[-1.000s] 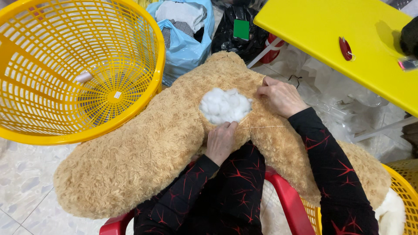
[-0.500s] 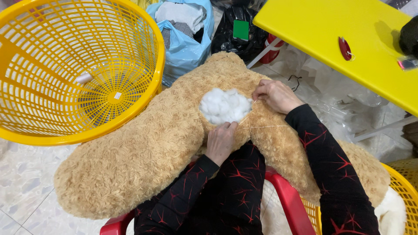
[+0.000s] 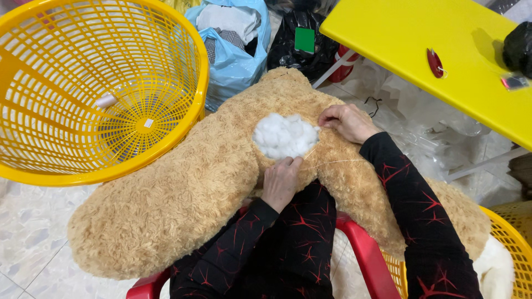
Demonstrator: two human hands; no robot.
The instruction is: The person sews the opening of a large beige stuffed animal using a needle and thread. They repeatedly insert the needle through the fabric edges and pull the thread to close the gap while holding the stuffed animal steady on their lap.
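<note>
Pale floor tiles point(image 3: 33, 243) lie under a red plastic chair point(image 3: 360, 249), where the left hand point(image 3: 281, 180) presses the tan plush toy point(image 3: 183, 194) below its white stuffing point(image 3: 284, 135), the right hand point(image 3: 346, 120) pinches the seam with thread point(image 3: 338, 162), beside a yellow basket point(image 3: 100, 83) and yellow table point(image 3: 432, 50)

A pale tiled floor point(image 3: 27, 243) carries a big yellow plastic basket point(image 3: 94, 88) at the upper left, a blue plastic bag point(image 3: 233, 55) and a black bag point(image 3: 305, 44) beside it at the top, and crumpled clear plastic sheeting point(image 3: 432, 138) under the table. The yellow table point(image 3: 399, 44) at the upper right holds a small red oval object point(image 3: 435, 62), a black bag point(image 3: 518, 50) at its far edge and a small packet point(image 3: 514, 82) just below that. A red plastic chair point(image 3: 366, 254) stands on the floor at the bottom, with the tan plush toy point(image 3: 183, 194) lying across it.
</note>
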